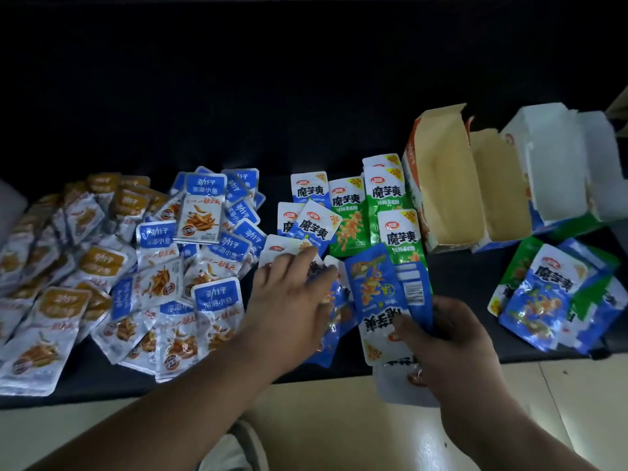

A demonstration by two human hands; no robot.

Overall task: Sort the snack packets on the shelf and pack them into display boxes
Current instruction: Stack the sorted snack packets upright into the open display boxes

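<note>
While hands (292, 294) (452, 338) touch packets (373, 287), shelf edge (102, 392) beneath

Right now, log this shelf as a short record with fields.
left hand: fingers spread, touching a loose konjac packet
right hand: grips a stack of blue konjac packets
display boxes: open, right rear
fish snack packets: heaped at left
green konjac packets: middle, beside the boxes

Packets (210, 212) crowd the shelf (458, 280) (bare patch just before the boxes (441, 185)).
</note>
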